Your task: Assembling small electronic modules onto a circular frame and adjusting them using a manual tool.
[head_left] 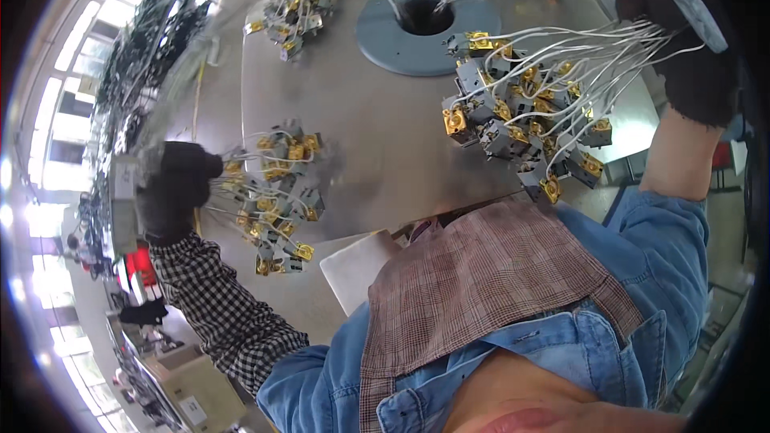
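The left hand (178, 191) is apparently gripping the leads of the left bundle (282, 196), and the right hand (691, 56) those of the right bundle (533, 108), over the table (361, 136). This handling step is seemingly calling for untangled leads. Grey blocks with gold-coloured parts are clustering at the white leads' ends.

A plaid apron (497, 281) covers blue denim (666, 265), with dark gloves (178, 188) and one checked oversleeve (220, 301).
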Available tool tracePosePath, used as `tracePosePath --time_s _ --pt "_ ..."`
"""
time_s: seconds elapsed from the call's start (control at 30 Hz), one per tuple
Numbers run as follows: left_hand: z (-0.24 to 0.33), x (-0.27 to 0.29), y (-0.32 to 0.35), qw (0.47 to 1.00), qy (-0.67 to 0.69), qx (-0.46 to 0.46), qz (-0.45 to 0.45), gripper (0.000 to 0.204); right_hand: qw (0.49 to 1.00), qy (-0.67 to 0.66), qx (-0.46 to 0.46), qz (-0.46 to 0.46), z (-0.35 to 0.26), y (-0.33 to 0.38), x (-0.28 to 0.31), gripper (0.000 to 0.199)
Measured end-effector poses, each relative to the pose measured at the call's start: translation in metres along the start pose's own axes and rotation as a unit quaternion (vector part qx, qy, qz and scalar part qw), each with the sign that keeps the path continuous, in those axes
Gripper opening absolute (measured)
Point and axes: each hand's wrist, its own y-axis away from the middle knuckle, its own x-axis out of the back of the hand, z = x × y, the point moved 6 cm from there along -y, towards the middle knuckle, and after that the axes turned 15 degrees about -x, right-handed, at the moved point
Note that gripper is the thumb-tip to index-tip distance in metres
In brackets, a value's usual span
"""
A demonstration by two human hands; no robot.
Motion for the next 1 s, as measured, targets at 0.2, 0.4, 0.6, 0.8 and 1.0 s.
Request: tracePosePath --time_s 0.2,0.4,0.6,0.8,1.0 --pt "-0.016 -0.046 -0.003 0.593 0.717 0.304 0.208 0.036 0.957 0.271 0.039 0.098 -0.002 0.059 0.015 0.034" --pt "-0.008 0.01 -0.052 0.806 0.429 0.355 0.2 0.06 0.93 0.041 -0.224 0.289 0.029 0.088 0.061 0.053" --pt "0.073 0.074 -0.097 0.913 -0.069 0.234 0.326 0.062 0.932 -0.01 -0.241 0.271 0.027 0.083 0.063 0.054" --pt "0.18 -0.006 -0.307 0.438 0.84 0.07 0.314 0.044 0.947 -0.003 -0.218 0.237 0.038 0.081 0.061 0.046" --pt "0.19 -0.006 -0.408 0.127 0.958 0.036 0.255 0.033 0.981 0.011 -0.126 0.147 0.044 0.077 0.051 0.054"
